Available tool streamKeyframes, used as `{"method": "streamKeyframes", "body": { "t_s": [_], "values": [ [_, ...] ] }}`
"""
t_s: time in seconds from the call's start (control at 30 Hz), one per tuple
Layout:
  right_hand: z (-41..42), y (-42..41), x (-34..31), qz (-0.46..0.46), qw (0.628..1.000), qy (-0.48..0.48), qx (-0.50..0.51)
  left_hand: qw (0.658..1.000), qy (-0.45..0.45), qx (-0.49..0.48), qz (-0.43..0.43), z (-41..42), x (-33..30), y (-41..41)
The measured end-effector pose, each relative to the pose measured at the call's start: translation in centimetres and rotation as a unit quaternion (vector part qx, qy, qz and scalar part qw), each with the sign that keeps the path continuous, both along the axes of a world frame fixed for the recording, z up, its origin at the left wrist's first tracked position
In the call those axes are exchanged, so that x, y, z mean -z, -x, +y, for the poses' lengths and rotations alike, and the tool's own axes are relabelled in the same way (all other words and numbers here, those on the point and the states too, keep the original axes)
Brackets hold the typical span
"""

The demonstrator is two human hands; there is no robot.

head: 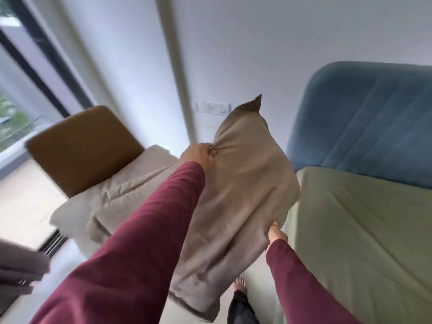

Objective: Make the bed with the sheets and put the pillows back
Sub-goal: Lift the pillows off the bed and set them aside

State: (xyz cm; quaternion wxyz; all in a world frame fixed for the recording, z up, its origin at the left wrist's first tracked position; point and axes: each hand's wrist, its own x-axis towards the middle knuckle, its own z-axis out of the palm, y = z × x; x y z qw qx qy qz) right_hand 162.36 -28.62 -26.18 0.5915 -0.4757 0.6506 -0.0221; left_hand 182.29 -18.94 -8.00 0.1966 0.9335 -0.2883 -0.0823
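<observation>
Gripping taupe pillow (pixel 243 183) by opposite edges, left hand (pixel 198 157) and right hand (pixel 277 235) carry it toward green-sheeted bed (pixel 362 230)

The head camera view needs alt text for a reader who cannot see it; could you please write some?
A person in maroon sleeves holds a taupe pillow in the air with both hands, the left hand gripping its upper side and the right hand its lower edge. To the right is a bed with a green sheet and blue headboard; to the left, a brown chair holds folded bedding.

A pillow (pixel 243 183) hangs between the chair (pixel 79 148) at left and the bed (pixel 364 230) at right.
</observation>
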Motion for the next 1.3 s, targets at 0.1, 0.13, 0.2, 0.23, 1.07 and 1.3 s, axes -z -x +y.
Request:
{"method": "streamKeyframes", "body": {
  "t_s": [0.1,0.13,0.2,0.23,1.07,1.3],
  "values": [
    [3.0,-3.9,-1.2,-0.013,0.999,-0.011,-0.042,0.998,-0.017,-0.054,-0.009,4.8,-0.4,-2.5],
    [3.6,-5.1,-1.3,-0.010,0.998,-0.012,-0.053,0.997,-0.013,-0.076,-0.007,6.2,-0.4,-3.4],
    [4.1,-7.4,-1.3,-0.008,0.997,-0.012,-0.076,0.993,-0.008,-0.118,-0.011,8.3,-0.2,-5.3],
    [4.5,-8.6,-1.6,-0.005,0.996,-0.009,-0.090,0.991,-0.010,-0.136,-0.008,9.2,0.0,-6.2],
    [23.2,-30.0,3.1,-0.022,0.920,-0.075,-0.385,0.970,-0.197,-0.134,0.052,27.1,7.6,-33.3],
    [25.7,-33.0,2.0,-0.057,0.895,-0.114,-0.427,0.910,-0.358,0.052,0.203,28.2,16.3,-29.4]
  ]
}}
